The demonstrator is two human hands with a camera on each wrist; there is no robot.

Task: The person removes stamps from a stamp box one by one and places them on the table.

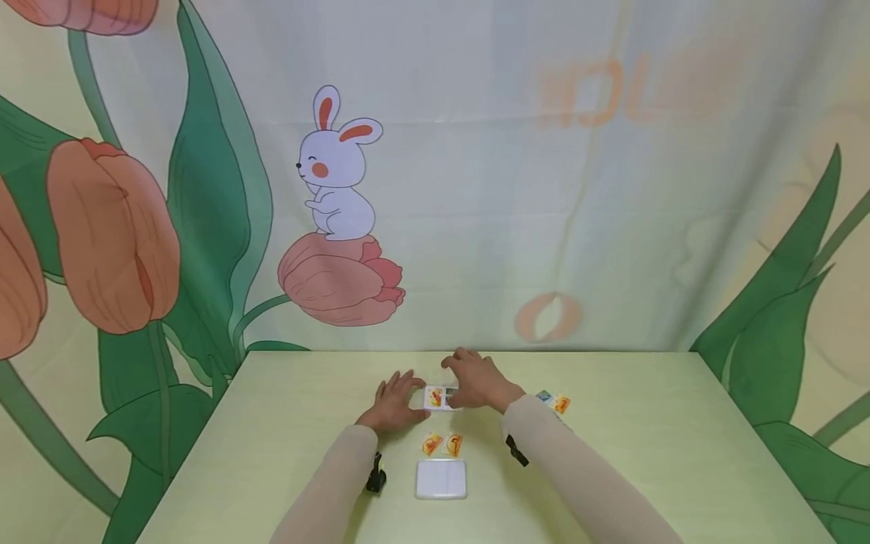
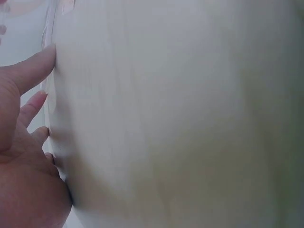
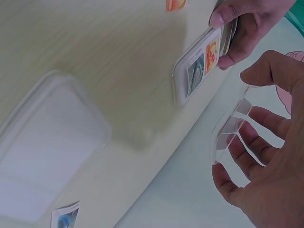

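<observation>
A small clear card case [image 1: 435, 398] lies on the table with an orange picture card [image 3: 211, 56] and a grey-green one [image 3: 195, 73] inside. My left hand [image 1: 394, 404] grips its left end between thumb and finger. Just above its right end, my right hand [image 1: 479, 381] holds a thin clear plastic lid [image 3: 228, 130] between thumb and fingertips, apart from the case. In the left wrist view only part of the left hand [image 2: 28, 142] shows, its fingers spread.
Two orange card pieces [image 1: 432, 443] lie nearer me, behind a closed white case [image 1: 442, 479]. More cards [image 1: 561, 404] lie right of the right wrist. A whitish clear case [image 3: 47, 147] fills the lower left of the right wrist view. A printed curtain [image 1: 462, 227] hangs behind the table.
</observation>
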